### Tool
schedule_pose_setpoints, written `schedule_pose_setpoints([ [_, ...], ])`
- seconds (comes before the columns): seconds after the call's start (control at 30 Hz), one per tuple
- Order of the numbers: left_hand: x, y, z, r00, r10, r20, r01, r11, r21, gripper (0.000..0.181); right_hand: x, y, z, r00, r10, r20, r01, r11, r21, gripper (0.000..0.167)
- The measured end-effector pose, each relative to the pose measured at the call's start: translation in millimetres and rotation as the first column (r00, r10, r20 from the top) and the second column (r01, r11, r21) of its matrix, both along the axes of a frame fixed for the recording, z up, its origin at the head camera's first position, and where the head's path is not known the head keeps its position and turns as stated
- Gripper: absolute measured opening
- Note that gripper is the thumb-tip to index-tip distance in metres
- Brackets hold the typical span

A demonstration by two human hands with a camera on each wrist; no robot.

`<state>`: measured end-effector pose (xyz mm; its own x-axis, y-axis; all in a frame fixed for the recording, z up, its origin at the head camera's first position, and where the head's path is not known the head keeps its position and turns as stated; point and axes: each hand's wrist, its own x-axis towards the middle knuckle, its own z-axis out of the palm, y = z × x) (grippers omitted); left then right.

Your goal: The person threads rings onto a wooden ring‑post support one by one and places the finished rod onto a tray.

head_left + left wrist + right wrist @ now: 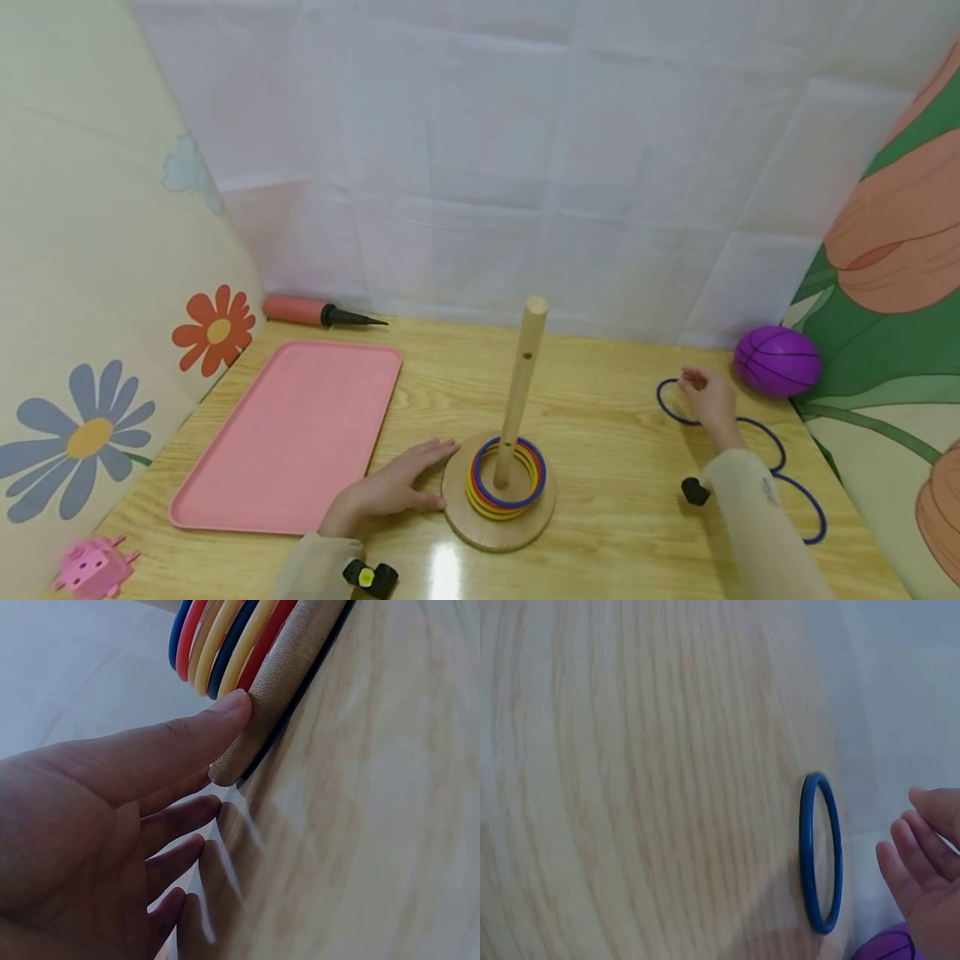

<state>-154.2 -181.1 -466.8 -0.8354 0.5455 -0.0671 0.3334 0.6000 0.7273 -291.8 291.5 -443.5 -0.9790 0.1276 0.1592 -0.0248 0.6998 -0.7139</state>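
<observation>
A wooden peg (522,367) rises from a round base (504,537), with stacked blue, red and yellow rings (214,649) around its foot. My left hand (397,483) touches the base's left side, thumb tip on its rim and fingers extended. At the right, three blue rings lie in a row on the table: a far ring (807,855), a middle ring (780,450) and a near ring (819,510). Over the far one hovers my right hand (711,404), fingers loosely bent and holding nothing. The right wrist view shows that hand apart from the ring.
A pink tray (300,433) lies left of the stand, a red hand pump (296,310) behind it. Beyond my right hand sits a purple ball (777,361). A pink toy (93,571) is at the near left corner. White cloth (487,167) hangs along the back edge.
</observation>
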Motion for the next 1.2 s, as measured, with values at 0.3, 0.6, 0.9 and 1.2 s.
schedule_pose_setpoints([
  [0.3, -0.4, -1.2, 0.2, 1.000, -0.004, -0.003, 0.004, 1.000, -0.008, 0.081, -1.5, 21, -5.3, 0.995, -0.037, 0.097, 0.037, 0.999, 0.006, 0.044],
  [0.6, -0.8, -1.9, -0.7, 1.000, -0.006, 0.005, 0.006, 1.000, -0.008, 0.081, -1.1, 28, -7.9, 0.990, 0.000, 0.143, -0.020, 0.990, 0.139, 0.046],
  [0.9, -0.8, -1.4, -0.2, 1.000, -0.002, 0.012, 0.002, 1.000, -0.004, 0.081, -1.0, 24, -12.2, 0.993, 0.033, 0.115, -0.050, 0.988, 0.149, 0.041],
  [1.2, -1.4, -1.5, -1.5, 1.000, -0.006, -0.008, 0.006, 1.000, -0.013, 0.081, -0.6, 15, -17.7, 0.993, 0.056, 0.103, -0.070, 0.988, 0.138, 0.033],
])
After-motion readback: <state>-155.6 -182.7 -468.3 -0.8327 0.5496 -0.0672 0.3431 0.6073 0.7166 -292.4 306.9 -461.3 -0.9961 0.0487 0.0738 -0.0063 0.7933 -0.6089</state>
